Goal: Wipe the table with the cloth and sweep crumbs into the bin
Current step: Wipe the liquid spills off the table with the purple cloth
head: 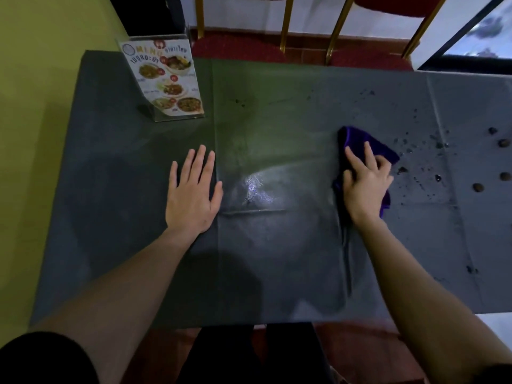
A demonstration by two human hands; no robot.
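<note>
On the table, left hand lies flat, fingers spread; right hand clutches the purple cloth.

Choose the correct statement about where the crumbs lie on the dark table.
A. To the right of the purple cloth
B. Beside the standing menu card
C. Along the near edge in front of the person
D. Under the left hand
A: the small brown crumbs and dark specks lie right of the purple cloth, which the right hand presses on the dark table.
</note>
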